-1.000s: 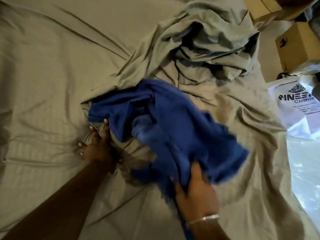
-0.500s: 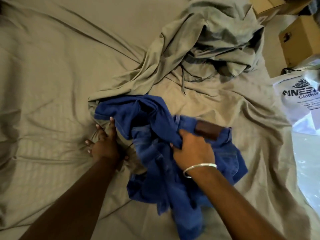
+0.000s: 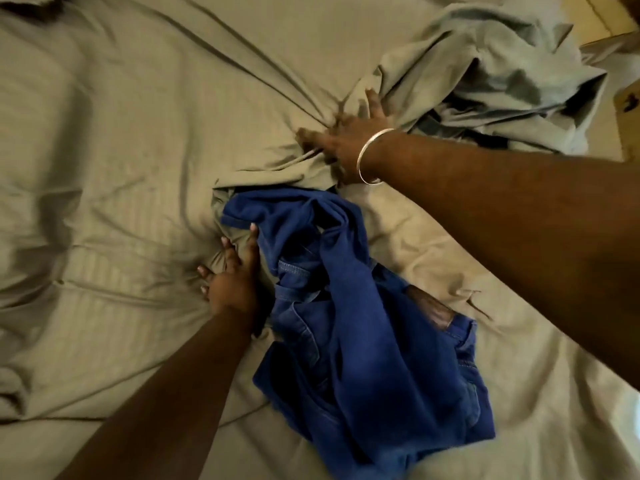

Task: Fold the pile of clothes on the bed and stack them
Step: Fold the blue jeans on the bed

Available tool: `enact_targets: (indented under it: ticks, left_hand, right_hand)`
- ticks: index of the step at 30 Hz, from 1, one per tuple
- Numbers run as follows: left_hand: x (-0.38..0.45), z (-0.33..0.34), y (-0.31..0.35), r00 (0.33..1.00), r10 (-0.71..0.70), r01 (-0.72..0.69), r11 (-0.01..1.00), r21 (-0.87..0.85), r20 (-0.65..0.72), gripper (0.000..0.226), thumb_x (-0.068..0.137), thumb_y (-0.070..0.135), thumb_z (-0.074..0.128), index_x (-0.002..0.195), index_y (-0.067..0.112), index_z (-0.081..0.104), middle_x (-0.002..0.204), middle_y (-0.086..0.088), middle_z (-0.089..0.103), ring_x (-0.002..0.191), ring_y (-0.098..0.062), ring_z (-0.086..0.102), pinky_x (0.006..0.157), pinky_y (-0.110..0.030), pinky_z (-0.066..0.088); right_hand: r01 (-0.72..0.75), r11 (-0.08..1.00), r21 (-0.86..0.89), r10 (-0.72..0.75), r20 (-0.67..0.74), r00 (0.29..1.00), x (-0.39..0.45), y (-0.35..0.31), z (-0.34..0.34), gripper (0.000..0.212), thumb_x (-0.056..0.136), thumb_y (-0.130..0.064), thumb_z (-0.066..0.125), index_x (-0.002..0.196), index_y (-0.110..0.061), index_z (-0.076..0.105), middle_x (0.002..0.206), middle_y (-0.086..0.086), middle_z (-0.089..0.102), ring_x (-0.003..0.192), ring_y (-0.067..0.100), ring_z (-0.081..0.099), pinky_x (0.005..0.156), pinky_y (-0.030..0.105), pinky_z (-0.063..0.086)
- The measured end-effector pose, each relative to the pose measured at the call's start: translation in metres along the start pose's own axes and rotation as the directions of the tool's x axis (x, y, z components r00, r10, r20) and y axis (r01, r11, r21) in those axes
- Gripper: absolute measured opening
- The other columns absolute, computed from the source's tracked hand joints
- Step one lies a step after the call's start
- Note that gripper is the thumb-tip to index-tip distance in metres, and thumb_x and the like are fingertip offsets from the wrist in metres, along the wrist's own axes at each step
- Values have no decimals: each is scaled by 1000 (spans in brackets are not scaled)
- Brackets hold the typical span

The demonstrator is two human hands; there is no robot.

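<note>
Fingers of the right hand (image 3: 349, 140) are spread over the khaki garment (image 3: 287, 157) beyond the jeans (image 3: 374, 341), bunching its cloth into a knot of creases; whether they truly clutch it or only press down is hard to say, as the hand is a little blurred. A silver bangle (image 3: 369, 155) sits on that wrist. The left hand (image 3: 232, 282) lies just left of the jeans with its fingers straight, pressing flat on a fold of the same khaki cloth where it tucks under the blue denim; its fingertips touch the denim's edge.

The jeans lie crumpled in a heap on the sheet (image 3: 104, 168), unfolded, with a brown leather patch (image 3: 433, 310) showing at the waistband on their right side. The khaki garment runs from under the jeans' far-left corner away up and to the right, past the right hand, into a rumpled grey-green pile (image 3: 485, 81) well beyond the jeans to the right. That pile is loosely heaped, with dark hollows between its folds; what it holds I cannot make out.

The right forearm crosses above the jeans' right side and hides part of the sheet there. Left of the jeans the sheet is wrinkled, with long creases running toward the right hand. At the far right edge, past the pile, a cardboard box (image 3: 628, 105) shows only partly.
</note>
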State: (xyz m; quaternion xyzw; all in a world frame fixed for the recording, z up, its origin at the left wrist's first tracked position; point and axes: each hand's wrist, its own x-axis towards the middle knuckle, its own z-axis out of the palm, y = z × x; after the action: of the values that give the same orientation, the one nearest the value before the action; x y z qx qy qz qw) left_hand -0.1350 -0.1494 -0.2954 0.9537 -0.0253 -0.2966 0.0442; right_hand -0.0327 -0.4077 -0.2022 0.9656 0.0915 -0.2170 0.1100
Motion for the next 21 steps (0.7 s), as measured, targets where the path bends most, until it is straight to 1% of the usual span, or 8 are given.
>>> enact_targets:
  ticks: [3, 5, 9, 11, 14, 17, 19, 21]
  left_hand:
    - [-1, 0, 0, 999, -9, 8, 1000, -27, -35, 98, 93, 22, 51, 140, 57, -27, 164, 2, -14, 139, -63, 7, 106, -69, 24]
    - [-1, 0, 0, 999, -20, 18, 999, -48, -45, 93, 94, 22, 47, 141, 58, -26, 164, 3, -13, 139, -62, 6, 107, -68, 22]
    - [-6, -1, 0, 998, 11, -17, 995, -101, -63, 93, 94, 23, 47, 142, 57, -25, 164, 5, -13, 139, -64, 3, 107, -71, 20]
    - [-8, 0, -1, 997, 30, -39, 992, -120, -73, 92, 95, 32, 50, 141, 57, -25, 164, 0, -15, 137, -66, 4, 107, -71, 20]
    - [-10, 0, -4, 994, 21, -32, 995, -97, -110, 95, 93, 43, 54, 140, 58, -27, 158, -25, -20, 136, -66, 9, 108, -68, 24]
    - [-13, -2, 7, 985, -41, 15, 988, -154, -168, 81, 98, 29, 42, 138, 65, -18, 156, -27, -25, 138, -63, 9, 109, -68, 21]
    - [-14, -6, 17, 975, -119, 80, 976, -205, -186, 80, 100, 27, 42, 133, 70, -17, 159, -24, -21, 142, -58, 6, 112, -66, 17]
    - [-12, -5, 18, 978, -93, 61, 984, -168, -185, 94, 95, 17, 50, 135, 70, -18, 157, -25, -25, 140, -61, 6, 109, -69, 19]
  right_hand:
    - [-58, 995, 80, 60, -27, 998, -13, 10, 13, 46, 99, -27, 42, 142, -41, 32, 124, 15, 59, 111, 37, 58, 87, 43, 43]
    - [-222, 940, 260, 252, -89, 964, -40, 19, 24, 41, 98, -25, 44, 136, -37, 39, 117, 21, 59, 102, 40, 60, 74, 38, 42]
    - [-386, 740, 552, 470, -13, 883, -95, -5, 58, 52, 93, -11, 40, 135, -41, 42, 118, 23, 60, 103, 41, 60, 73, 37, 41]
    - [-455, 526, 719, 635, 24, 772, -112, -19, 69, 49, 92, -11, 39, 132, -38, 48, 119, 22, 62, 104, 40, 60, 77, 36, 44]
    - [-506, 52, 861, 885, 195, 422, -138, -4, 74, 44, 89, -22, 40, 130, -21, 57, 124, 21, 62, 112, 40, 57, 88, 36, 44]
    - [-470, -215, 856, 936, 318, 151, -193, 14, 87, 45, 86, -22, 42, 126, -16, 61, 124, 19, 63, 114, 40, 57, 90, 37, 43]
    - [-413, -291, 863, 923, 366, 115, -231, 6, 76, 59, 75, -25, 44, 131, -13, 57, 128, 22, 61, 117, 44, 55, 98, 42, 44]
    - [-317, -420, 851, 860, 484, 160, -268, -4, 67, 72, 71, -25, 50, 137, 1, 47, 137, 29, 51, 125, 49, 48, 106, 51, 40]
